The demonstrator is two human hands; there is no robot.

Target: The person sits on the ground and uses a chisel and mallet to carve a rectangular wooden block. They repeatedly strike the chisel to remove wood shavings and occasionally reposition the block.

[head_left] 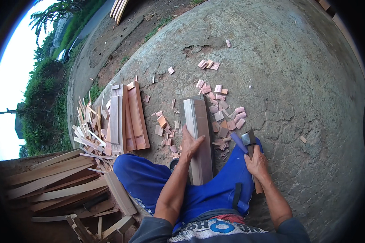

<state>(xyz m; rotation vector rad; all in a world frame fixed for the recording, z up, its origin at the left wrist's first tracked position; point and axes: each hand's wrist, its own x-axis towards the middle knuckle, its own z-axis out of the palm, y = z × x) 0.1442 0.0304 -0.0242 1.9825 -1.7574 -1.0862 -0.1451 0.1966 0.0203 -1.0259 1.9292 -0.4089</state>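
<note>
A thick piece of wood (pixel 199 137) with pencil lines across its far end lies lengthwise between my legs, its near end by my lap. My left hand (pixel 192 142) grips it from the left side, thumb stretched over the top face. My right hand (pixel 256 162), over my right thigh, is closed round the wooden handle of a hammer-like tool (pixel 247 138) with a grey metal head. Beside that head sticks out a purple-blue cylindrical handle (pixel 239 142), apparently of a chisel; my fingers partly hide how it is held.
Wood chips (pixel 220 115) are scattered on the concrete ground (pixel 296 81) around the workpiece. Shaped boards (pixel 129 117) stand stacked at left, next to a heap of offcut sticks (pixel 92 131). Long planks (pixel 52 178) are piled at lower left. A dark round object (pixel 174 163) sits by my left knee.
</note>
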